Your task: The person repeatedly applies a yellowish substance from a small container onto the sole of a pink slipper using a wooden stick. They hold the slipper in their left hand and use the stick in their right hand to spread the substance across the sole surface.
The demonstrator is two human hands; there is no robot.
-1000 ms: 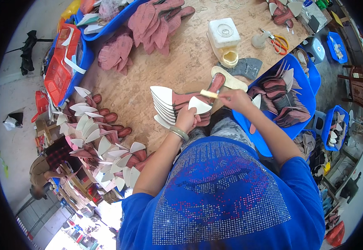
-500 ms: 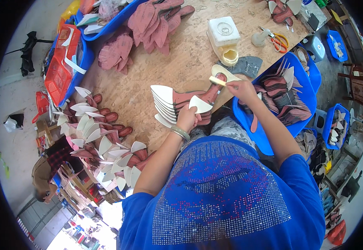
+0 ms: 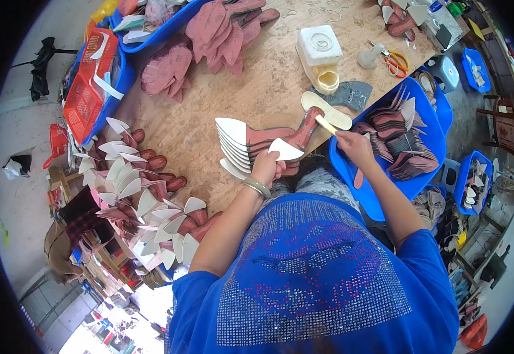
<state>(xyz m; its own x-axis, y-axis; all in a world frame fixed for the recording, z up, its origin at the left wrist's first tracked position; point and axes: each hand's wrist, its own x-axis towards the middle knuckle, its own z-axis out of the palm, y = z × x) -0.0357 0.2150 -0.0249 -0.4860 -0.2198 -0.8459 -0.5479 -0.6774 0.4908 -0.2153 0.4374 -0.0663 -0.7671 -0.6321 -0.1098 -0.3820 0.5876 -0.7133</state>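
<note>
My left hand holds a white pointed insole piece at the near edge of the wooden table. Beside it lies a fanned stack of white and dark red insoles. My right hand grips a small brush, whose tip rests on a dark red insole next to a cream insole. A white glue container stands further back on the table.
A blue bin of dark red insoles sits to my right. Rows of white-tipped insoles spread to my left. Pink sole pieces, a red basket, scissors and smaller blue bins surround the table.
My right hand with the brush has moved right and slightly away from the stack, toward the blue bin. My left hand keeps the white piece in about the same place.
</note>
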